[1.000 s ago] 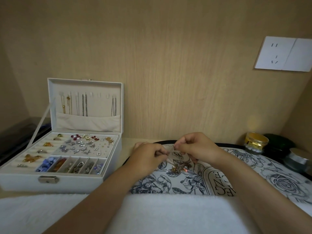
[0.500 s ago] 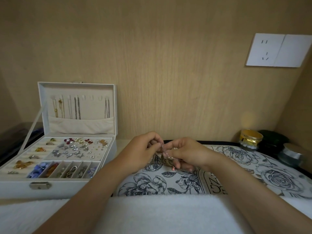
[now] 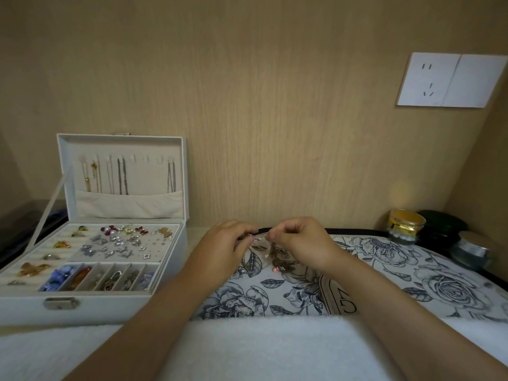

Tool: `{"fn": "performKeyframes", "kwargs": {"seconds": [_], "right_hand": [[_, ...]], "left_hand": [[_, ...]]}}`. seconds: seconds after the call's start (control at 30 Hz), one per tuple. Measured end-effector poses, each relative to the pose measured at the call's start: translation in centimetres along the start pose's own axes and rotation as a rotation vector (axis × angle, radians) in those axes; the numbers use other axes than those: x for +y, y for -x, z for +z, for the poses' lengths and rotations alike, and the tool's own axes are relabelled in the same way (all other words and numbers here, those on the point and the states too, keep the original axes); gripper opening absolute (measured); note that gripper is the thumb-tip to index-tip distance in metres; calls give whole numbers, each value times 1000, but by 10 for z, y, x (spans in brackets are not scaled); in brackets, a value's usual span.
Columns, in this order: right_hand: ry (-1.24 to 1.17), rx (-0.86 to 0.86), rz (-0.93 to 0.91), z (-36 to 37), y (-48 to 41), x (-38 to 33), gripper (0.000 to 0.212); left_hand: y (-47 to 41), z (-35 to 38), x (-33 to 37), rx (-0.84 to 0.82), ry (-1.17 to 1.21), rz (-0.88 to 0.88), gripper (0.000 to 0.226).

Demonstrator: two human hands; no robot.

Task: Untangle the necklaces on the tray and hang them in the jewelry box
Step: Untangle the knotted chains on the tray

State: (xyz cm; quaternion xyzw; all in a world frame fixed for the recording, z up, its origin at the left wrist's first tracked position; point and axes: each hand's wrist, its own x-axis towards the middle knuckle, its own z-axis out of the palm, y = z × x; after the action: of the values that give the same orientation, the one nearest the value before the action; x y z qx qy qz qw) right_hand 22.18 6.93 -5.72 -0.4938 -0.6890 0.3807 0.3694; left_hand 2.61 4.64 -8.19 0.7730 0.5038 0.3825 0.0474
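Observation:
My left hand and my right hand meet above the flower-printed tray. Both pinch a thin silver chain of the tangled necklaces, stretched short between the fingertips. A brownish knot of chains with small pendants hangs below my right fingers, just over the tray. The white jewelry box stands open at the left. Several necklaces hang on hooks inside its lid; some hooks in the middle right are bare.
A gold-lidded jar, a dark green container and a silver-lidded jar stand at the back right beside the tray. A white towel lies along the near edge. The wood wall carries a socket plate.
Both hands have lifted the tangle slightly off the tray and drawn a short stretch of chain taut between them. The camera view shifted a little.

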Motion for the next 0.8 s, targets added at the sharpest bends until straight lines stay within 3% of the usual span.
{"fn": "performKeyframes", "kwargs": {"seconds": [0.13, 0.23, 0.43, 0.63, 0.8], "right_hand": [[-146, -63, 68, -2, 3, -3, 17], [-161, -118, 72, -4, 4, -4, 23], [-128, -169, 15, -7, 7, -4, 43], [-89, -273, 11, -11, 7, -2, 42], [-80, -252, -29, -10, 6, 0, 39]], "left_hand": [[2, 7, 4, 17, 229, -164, 9], [3, 10, 6, 26, 393, -294, 11], [3, 7, 9, 17, 589, -348, 8], [4, 1, 13, 33, 745, -421, 6], [4, 1, 17, 16, 824, -540, 17]]}}
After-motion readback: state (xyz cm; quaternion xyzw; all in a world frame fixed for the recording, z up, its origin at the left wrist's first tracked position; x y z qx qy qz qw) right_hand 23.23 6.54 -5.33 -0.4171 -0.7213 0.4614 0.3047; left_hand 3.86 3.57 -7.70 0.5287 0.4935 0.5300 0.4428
